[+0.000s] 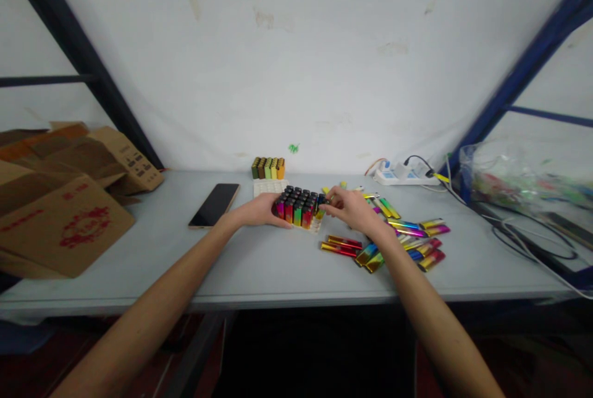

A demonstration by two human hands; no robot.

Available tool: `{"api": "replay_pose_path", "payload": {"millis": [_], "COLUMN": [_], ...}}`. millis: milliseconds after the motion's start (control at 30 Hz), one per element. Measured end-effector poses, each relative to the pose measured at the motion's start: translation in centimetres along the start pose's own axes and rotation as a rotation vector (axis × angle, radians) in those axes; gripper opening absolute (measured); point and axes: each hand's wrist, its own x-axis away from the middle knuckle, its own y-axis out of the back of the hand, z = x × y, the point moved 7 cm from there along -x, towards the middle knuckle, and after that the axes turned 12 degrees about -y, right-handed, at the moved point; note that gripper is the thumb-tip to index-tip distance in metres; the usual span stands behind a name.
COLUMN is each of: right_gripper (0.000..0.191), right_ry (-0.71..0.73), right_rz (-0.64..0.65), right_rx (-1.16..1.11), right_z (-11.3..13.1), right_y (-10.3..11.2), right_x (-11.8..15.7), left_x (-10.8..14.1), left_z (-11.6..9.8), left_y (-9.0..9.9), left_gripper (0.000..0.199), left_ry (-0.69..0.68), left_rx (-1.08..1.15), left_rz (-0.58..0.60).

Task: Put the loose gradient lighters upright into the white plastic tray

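Note:
Upright metallic-coloured lighters with black tops (296, 207) stand packed in rows in a white tray (315, 226) at the middle of the table. My left hand (260, 210) grips the left side of this block, thumb in front and its other fingers hidden behind. At the block's right end, my right hand (353, 207) pinches the top of a yellowish lighter (320, 211), upright beside the others. Many loose lighters (412, 240) lie scattered to the right, around and beyond my right forearm. Two red-gold lighters (341, 246) lie flat nearest the tray.
Behind stand green-to-orange lighters (268, 168) with a white tray (269, 186) before them. A phone (214, 205) lies left, beside cardboard boxes (69, 219). A power strip (403, 173) with cables sits at the wall; a clear plastic bag (519, 169) lies far right.

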Motion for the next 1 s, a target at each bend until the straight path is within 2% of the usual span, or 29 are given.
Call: {"api": "replay_pose_path", "payload": {"millis": [167, 300, 467, 533, 733, 867, 1000], "right_gripper": [0.019, 0.013, 0.008, 0.01, 0.018, 0.03, 0.037], "right_ry": [-0.018, -0.028, -0.082, -0.109, -0.158, -0.22, -0.347], "right_rz": [0.017, -0.023, -0.184, -0.202, -0.086, 0.061, 0.21], "right_rx": [-0.094, -0.168, -0.016, 0.06, 0.248, 0.341, 0.383], "right_z": [0.0, -1.4, -3.9, -4.6, -6.2, -7.9, -10.0], "right_y": [0.3, 2.0, 5.2, 6.0, 7.6, 8.8, 9.5], "right_x": [0.0, -0.4, -0.6, -0.4, 0.6, 1.9, 3.3], "left_x": [-0.1, -0.1, 0.0, 0.0, 0.0, 0.0, 0.0], "left_z": [-0.2, -0.1, -0.2, -0.3, -0.5, -0.4, 0.0], "left_y": [0.0, 0.0, 0.2, 0.2, 0.1, 0.1, 0.0], "left_gripper": [0.075, 0.075, 0.074, 0.075, 0.078, 0.079, 0.078], "left_ry": [-0.021, -0.005, 0.015, 0.015, 0.026, 0.019, 0.032], "left_rx": [0.012, -0.001, -0.029, -0.029, -0.007, -0.009, -0.014], "left_rz": [-0.001, 0.01, 0.012, 0.015, 0.026, 0.019, 0.02]}}
